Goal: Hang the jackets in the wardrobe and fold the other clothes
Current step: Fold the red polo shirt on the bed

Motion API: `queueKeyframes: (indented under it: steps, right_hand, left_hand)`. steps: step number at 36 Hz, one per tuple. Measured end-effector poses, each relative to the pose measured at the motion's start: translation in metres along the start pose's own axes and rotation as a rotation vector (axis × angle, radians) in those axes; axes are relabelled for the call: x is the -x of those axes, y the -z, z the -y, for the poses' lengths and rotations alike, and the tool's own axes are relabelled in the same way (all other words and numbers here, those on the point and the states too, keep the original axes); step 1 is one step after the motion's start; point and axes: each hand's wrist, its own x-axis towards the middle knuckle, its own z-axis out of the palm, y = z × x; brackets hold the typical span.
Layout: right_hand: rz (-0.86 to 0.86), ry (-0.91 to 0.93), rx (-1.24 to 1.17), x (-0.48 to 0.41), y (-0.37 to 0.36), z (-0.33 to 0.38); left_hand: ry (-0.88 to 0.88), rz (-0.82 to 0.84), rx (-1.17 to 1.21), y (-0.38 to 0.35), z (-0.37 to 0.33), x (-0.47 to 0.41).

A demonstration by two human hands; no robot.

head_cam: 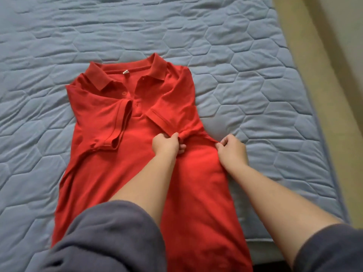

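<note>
Head view — left hand (167,146) and right hand (232,151) pinch the red polo shirt's (110,169) folded edge.

We are looking down on a blue quilted mattress (235,55) — its hexagon stitching is puckering into soft creases across the top and left — while a beige surface (308,36) is running along its right edge, blurred.

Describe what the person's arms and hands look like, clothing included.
Both hands are bare: the left hand and right hand show no gloves, rings or watch. Each arm wears a dark grey, soft fleece-like sleeve, the left sleeve and right sleeve, bunched up near the elbow, leaving the forearms uncovered.
</note>
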Motion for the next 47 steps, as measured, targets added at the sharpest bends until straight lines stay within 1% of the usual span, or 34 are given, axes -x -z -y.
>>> queueKeyframes:
  steps: [2,4,6,8,10,12,14,18,22,24,25,28,30,32,34,35,39,41,47]
  right_hand:
    - [0.01,-0.021,0.019,0.004,-0.002,-0.002]
    - [0.03,-0.005,0.028,0.011,-0.004,-0.003]
    - [0.049,0.019,-0.011,0.019,-0.003,-0.008]
    - [0.093,0.017,-0.077,0.031,0.0,-0.017]
    - [0.157,0.001,-0.121,0.049,0.004,-0.027]
    - [0.239,-0.037,-0.108,0.071,0.007,-0.039]
    - [0.296,-0.06,-0.078,0.094,0.006,-0.056]
    - [0.351,-0.083,-0.044,0.134,0.004,-0.088]
    - [0.403,-0.158,-0.134,0.158,0.008,-0.103]
    - [0.479,-0.224,-0.217,0.166,0.012,-0.106]
    - [0.527,-0.261,-0.256,0.171,0.014,-0.107]
    - [0.657,-0.35,-0.248,0.184,0.021,-0.114]
    - [0.686,-0.423,-0.235,0.194,0.023,-0.119]
    - [0.663,-0.479,-0.242,0.205,0.026,-0.126]
    - [0.618,-0.497,-0.269,0.216,0.03,-0.131]
    - [0.59,-0.507,-0.287,0.222,0.033,-0.132]
    - [0.476,-0.575,-0.34,0.246,0.053,-0.131]
    - [0.448,-0.616,-0.374,0.259,0.07,-0.128]
    - [0.496,-0.734,-0.425,0.307,0.131,-0.115]
  left_hand:
    - [-0.001,0.021,-0.057,0.014,0.01,-0.001]
    - [0.003,0.066,-0.111,0.027,0.014,0.006]
    - [-0.013,0.065,-0.193,0.041,0.018,0.014]
    - [-0.053,-0.008,-0.314,0.063,0.03,0.022]
    - [-0.083,-0.125,-0.457,0.094,0.051,0.033]
    - [-0.062,-0.215,-0.595,0.127,0.073,0.047]
    - [-0.027,-0.262,-0.714,0.158,0.095,0.062]
    - [0.044,-0.329,-0.842,0.209,0.124,0.095]
    - [0.075,-0.513,-0.923,0.248,0.153,0.118]
    - [0.107,-0.588,-0.891,0.263,0.166,0.129]
    - [0.113,-0.592,-0.857,0.27,0.171,0.133]
    - [0.128,-0.48,-0.677,0.289,0.183,0.14]
    - [0.162,-0.362,-0.553,0.3,0.189,0.141]
    - [0.197,-0.225,-0.565,0.31,0.196,0.144]
    - [0.23,-0.141,-0.564,0.32,0.202,0.151]
    - [0.244,-0.132,-0.523,0.325,0.205,0.157]
    - [0.276,-0.202,-0.376,0.352,0.214,0.184]
    - [0.314,-0.197,-0.286,0.364,0.213,0.199]
    - [0.485,-0.139,-0.065,0.394,0.195,0.264]
